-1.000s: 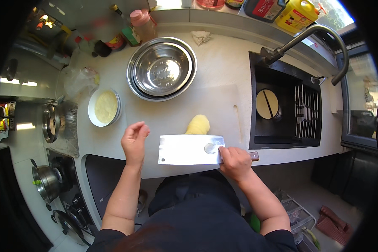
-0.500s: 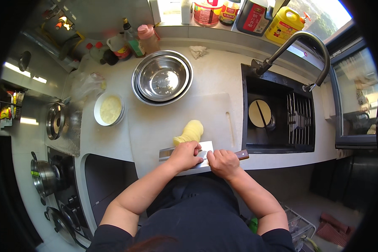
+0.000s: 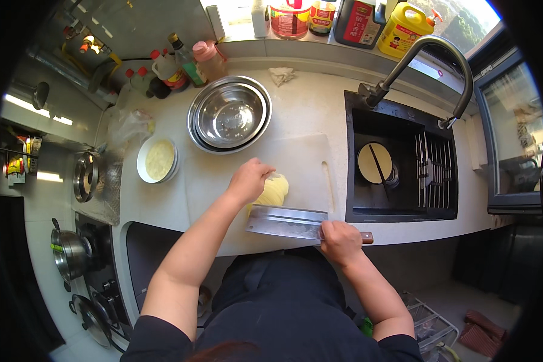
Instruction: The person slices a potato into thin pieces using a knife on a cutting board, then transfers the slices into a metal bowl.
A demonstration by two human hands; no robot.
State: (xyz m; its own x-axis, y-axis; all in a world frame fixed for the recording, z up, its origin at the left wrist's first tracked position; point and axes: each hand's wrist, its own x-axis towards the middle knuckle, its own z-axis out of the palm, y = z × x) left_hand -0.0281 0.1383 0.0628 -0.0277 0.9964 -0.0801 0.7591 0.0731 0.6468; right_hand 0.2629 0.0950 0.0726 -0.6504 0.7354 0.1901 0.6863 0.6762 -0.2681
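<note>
left hand (image 3: 251, 181) partly hides yellow food (image 3: 276, 192); right hand (image 3: 341, 241), cleaver handle (image 3: 367, 238)

Your dark jug (image 3: 357, 25) has a red label (image 3: 366, 22) with pale characters, and your yellow handled jug (image 3: 400, 31) has printing too. Labels on your green bottle (image 3: 190, 67) and neighbours? Too small, honestly.

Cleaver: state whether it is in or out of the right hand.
In: the right hand is closed around the cleaver near the blade's end, its brown handle poking out past the fist.
</note>
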